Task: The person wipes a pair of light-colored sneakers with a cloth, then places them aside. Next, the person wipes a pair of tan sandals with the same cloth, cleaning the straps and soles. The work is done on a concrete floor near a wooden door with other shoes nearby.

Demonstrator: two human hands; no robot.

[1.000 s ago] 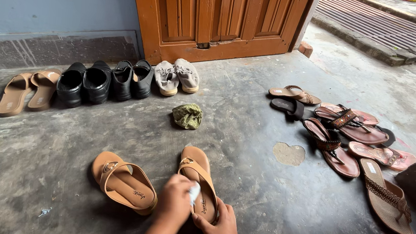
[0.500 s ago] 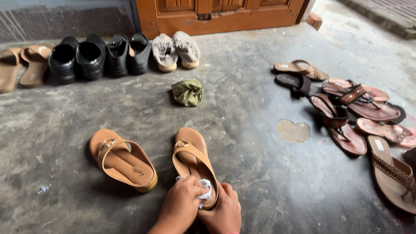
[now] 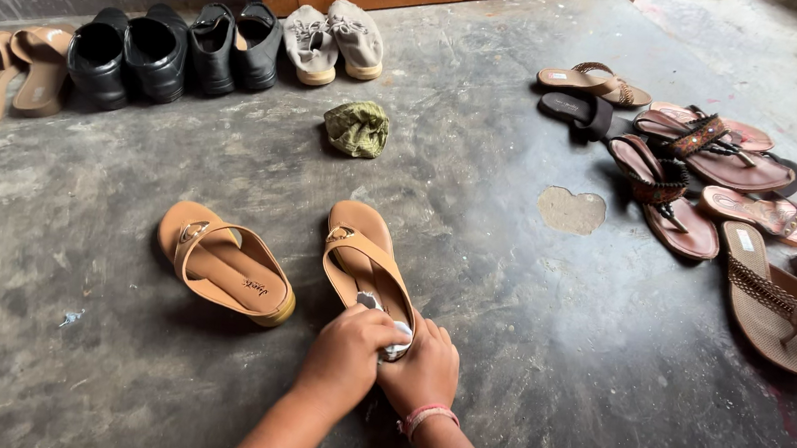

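On the concrete floor (image 3: pixel 521 360), just before the person, lies a tan sandal (image 3: pixel 364 259), its mate (image 3: pixel 225 263) just beside it to the left. The left hand (image 3: pixel 346 352) is closed on a white cloth (image 3: pixel 396 334) against the heel end; the right hand (image 3: pixel 424 370) is curled around the heel, steadying it. Wiping goes best with firm pressure while the sandal stays braced. Both forearms reach forward, wrists close together.
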